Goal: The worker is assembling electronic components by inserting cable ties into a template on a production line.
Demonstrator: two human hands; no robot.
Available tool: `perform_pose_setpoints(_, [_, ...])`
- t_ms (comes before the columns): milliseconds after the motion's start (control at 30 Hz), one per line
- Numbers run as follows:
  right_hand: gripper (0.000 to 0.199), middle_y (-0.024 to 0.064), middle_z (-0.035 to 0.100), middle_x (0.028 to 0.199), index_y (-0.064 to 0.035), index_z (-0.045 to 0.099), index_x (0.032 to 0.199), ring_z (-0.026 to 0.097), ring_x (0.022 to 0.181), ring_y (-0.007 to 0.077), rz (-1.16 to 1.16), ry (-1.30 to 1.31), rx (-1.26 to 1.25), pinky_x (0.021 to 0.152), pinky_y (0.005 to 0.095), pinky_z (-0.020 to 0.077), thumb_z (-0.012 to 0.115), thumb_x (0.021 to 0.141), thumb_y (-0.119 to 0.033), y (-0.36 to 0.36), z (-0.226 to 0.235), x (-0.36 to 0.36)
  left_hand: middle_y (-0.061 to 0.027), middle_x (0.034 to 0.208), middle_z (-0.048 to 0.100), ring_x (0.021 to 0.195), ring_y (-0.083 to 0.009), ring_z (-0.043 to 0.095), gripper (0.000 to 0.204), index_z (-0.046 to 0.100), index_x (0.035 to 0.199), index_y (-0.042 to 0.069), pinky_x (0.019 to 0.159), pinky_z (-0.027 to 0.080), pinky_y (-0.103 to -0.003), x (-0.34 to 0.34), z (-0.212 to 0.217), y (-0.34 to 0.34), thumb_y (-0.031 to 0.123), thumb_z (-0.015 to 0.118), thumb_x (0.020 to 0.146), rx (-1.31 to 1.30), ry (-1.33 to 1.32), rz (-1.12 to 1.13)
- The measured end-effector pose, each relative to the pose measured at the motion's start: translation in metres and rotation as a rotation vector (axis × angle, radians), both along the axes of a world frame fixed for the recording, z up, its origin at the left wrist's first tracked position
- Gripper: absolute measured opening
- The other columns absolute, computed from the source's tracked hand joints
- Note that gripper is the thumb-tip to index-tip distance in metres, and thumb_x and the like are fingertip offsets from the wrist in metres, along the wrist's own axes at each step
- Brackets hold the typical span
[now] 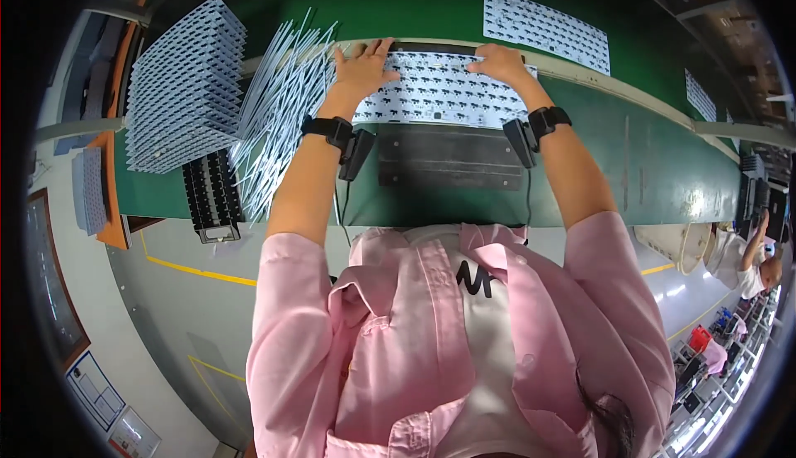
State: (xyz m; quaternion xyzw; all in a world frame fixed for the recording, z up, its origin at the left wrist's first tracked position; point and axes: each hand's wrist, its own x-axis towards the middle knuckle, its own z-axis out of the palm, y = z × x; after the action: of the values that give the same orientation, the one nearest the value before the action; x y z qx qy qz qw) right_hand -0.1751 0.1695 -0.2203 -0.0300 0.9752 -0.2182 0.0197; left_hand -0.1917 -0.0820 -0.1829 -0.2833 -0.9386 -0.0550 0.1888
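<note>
A white keyboard circuit board (439,97) with rows of small black marks lies in front of me, its far edge along a dark strip. My left hand (362,72) rests over its far left corner, fingers spread and reaching past the far edge. Over the far right corner lies my right hand (504,67), with thumb and fingers apart and its thumb on the board. Both hands touch the board, and neither is visibly closed round it. Just nearer than the board is a dark flat plate (448,159) with screws at its corners.
To the left are a tall stack of white panels (182,85), a heap of thin white strips (282,110) and a black slotted rack (211,197). Another white board (547,31) lies beyond the rail (613,85) on the green surface. A co-worker (750,267) is at far right.
</note>
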Motion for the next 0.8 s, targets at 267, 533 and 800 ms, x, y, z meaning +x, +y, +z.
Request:
perform_pose_setpoints(267, [0.035,0.0152,0.060,0.082,-0.0022,0.060,0.089,0.057,0.074,0.0265,-0.285,0.173,-0.358,0.065,0.0299,0.0426,0.066,0.069,-0.030,0.016,0.036,0.054,-0.0107,0.087,0.058,0.083,-0.0282,0.055,0.027,0.055,0.095,0.007,0.073,0.041,-0.040,0.042,0.003,-0.053,0.020,0.061,0.072,0.348,-0.384,0.178])
perform_pose_setpoints(533, [0.028,0.0118,0.058,0.076,0.0003,0.057,0.082,0.055,0.073,0.0266,-0.236,0.123,-0.045,0.061,0.0329,0.0393,0.064,0.071,-0.024,0.020,0.101,0.105,-0.0091,0.085,0.060,0.081,-0.0284,0.056,0.015,0.063,0.082,0.011,0.069,0.044,-0.038,0.062,-0.009,-0.119,0.008,0.053,0.071,0.039,-0.285,-0.015])
perform_pose_setpoints(800, [0.019,0.0088,0.056,0.069,-0.0028,0.054,0.071,0.052,0.068,0.0255,-0.012,0.554,-0.109,0.069,0.0337,0.0332,0.063,0.070,-0.019,-0.050,0.077,0.114,-0.0150,0.110,0.052,0.098,-0.0315,0.050,0.039,0.052,0.108,0.004,0.083,0.041,-0.035,0.119,0.060,-0.159,0.004,0.061,0.070,0.105,-0.176,0.305])
